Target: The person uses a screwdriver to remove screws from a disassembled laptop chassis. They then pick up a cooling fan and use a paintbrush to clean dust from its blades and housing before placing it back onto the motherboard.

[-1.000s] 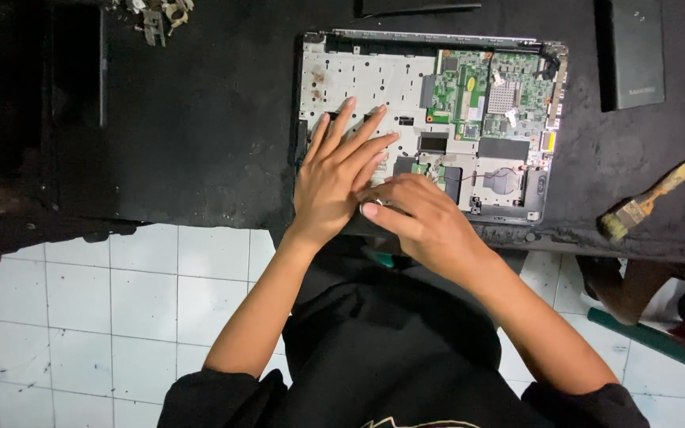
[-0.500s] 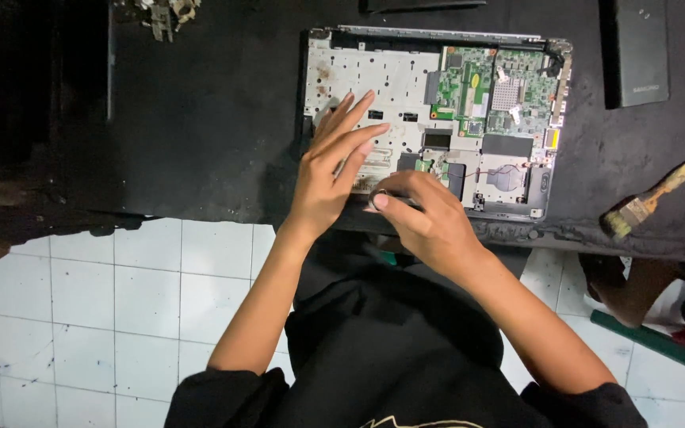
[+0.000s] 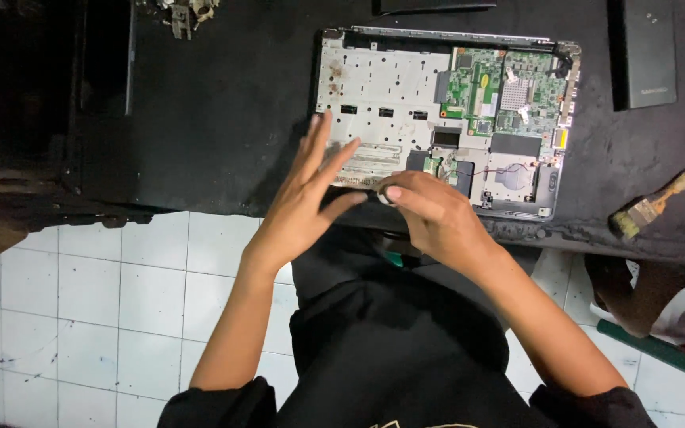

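The right hand hides the laptop base's front edge.

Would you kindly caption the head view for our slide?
Both hands, left hand open and right hand curled, over an opened laptop chassis on a black bench.

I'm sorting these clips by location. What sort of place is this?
Probably an electronics repair bench: an opened laptop chassis with its green circuit board bared lies on a worn black worktable, a dusting paintbrush beside it.

Head camera looks steeply down, fairly close, onto the black workbench
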